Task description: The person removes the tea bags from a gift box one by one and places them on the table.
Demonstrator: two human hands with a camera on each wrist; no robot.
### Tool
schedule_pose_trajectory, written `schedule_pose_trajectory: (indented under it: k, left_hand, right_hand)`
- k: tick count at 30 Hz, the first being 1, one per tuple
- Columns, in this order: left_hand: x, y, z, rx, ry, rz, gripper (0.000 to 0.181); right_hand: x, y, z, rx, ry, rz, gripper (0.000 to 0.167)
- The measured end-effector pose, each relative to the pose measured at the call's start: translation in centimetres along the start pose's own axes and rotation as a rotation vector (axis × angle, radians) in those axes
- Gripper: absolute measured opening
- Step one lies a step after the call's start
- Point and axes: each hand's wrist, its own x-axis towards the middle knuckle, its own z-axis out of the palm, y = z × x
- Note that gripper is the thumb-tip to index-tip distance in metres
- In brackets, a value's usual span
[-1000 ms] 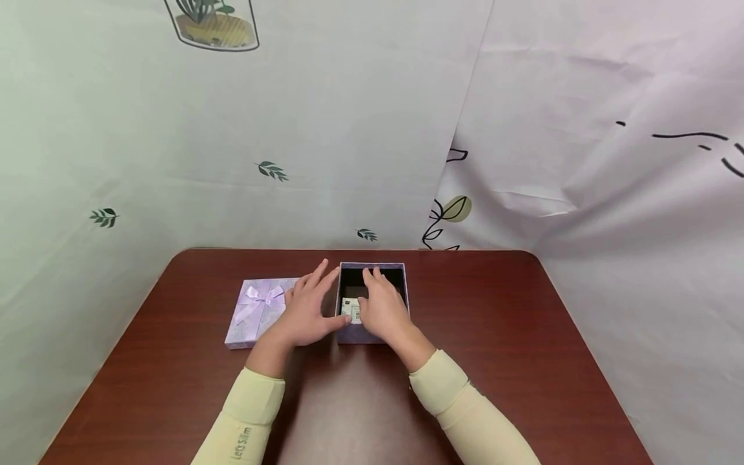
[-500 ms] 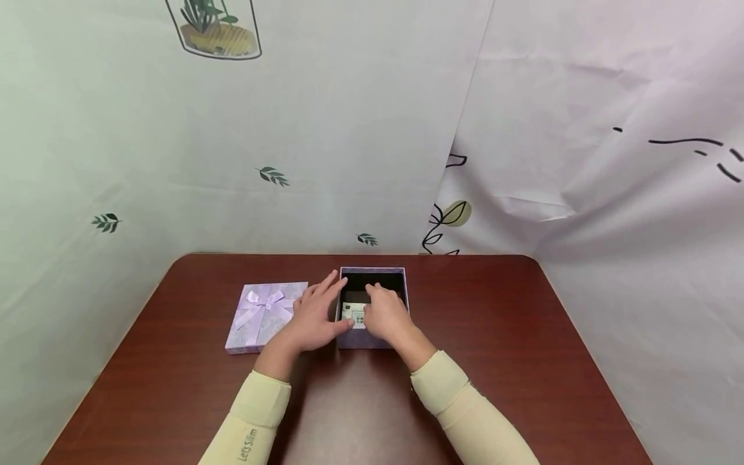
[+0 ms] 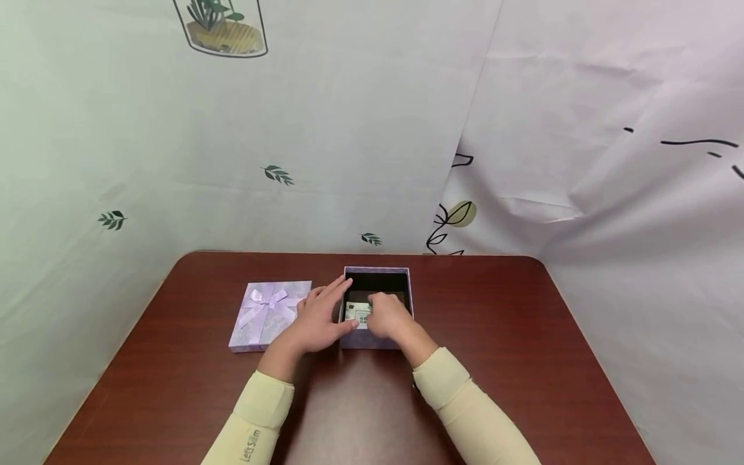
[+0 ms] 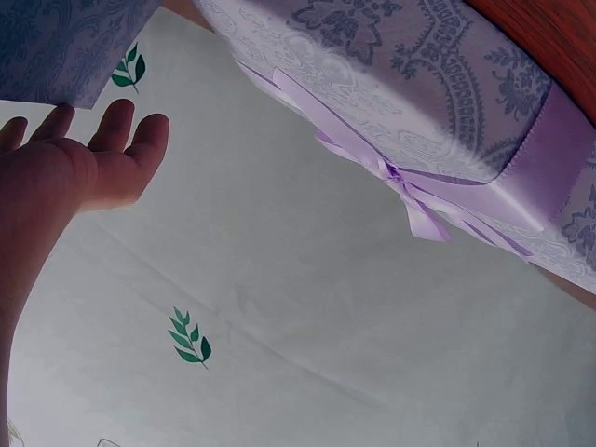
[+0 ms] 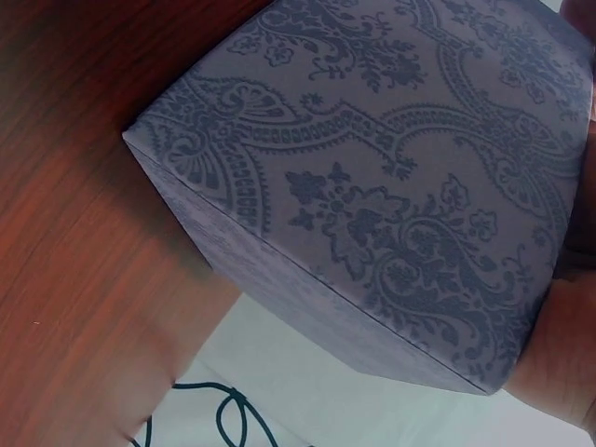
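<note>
In the head view, an uncovered purple patterned gift box with a dark inside stands at the back middle of the table. A pale printed small packet or card lies in its front left part. My left hand rests against the box's left side, fingers extended and thumb at the front rim. My right hand reaches into the box over the front right, fingers bent down beside the pale piece; its fingertips are hidden. The right wrist view shows mainly the box's patterned outer walls.
The lilac lid with a ribbon bow lies left of the box, close by the left hand. Dark red wood forms the table. A white printed cloth hangs behind it and at both sides.
The left hand has come down closer against the box's left side, uncovering more of the lid. The right hand's fingers have bent further down into the box. The view has shifted slightly.
</note>
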Motion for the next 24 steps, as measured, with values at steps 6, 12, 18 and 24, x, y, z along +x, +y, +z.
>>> schedule_pose_trajectory:
  k: [6, 12, 18, 24]
  left_hand:
    - [-0.07, 0.17, 0.03, -0.004, -0.007, -0.006, 0.083]
    - [-0.01, 0.11, 0.18, -0.014, -0.015, -0.019, 0.083]
    - [-0.07, 0.26, 0.13, -0.015, -0.019, -0.024, 0.081]
    - [-0.13, 0.22, 0.20, -0.021, -0.030, -0.037, 0.078]
  right_hand:
    - [-0.15, -0.16, -0.32, -0.040, -0.022, 0.002, 0.047]
    - [0.04, -0.16, -0.33, -0.045, 0.003, -0.007, 0.049]
    - [-0.04, -0.22, -0.28, -0.014, 0.033, -0.022, 0.048]
    - [-0.34, -0.34, -0.44, 0.080, 0.086, -0.023, 0.052]
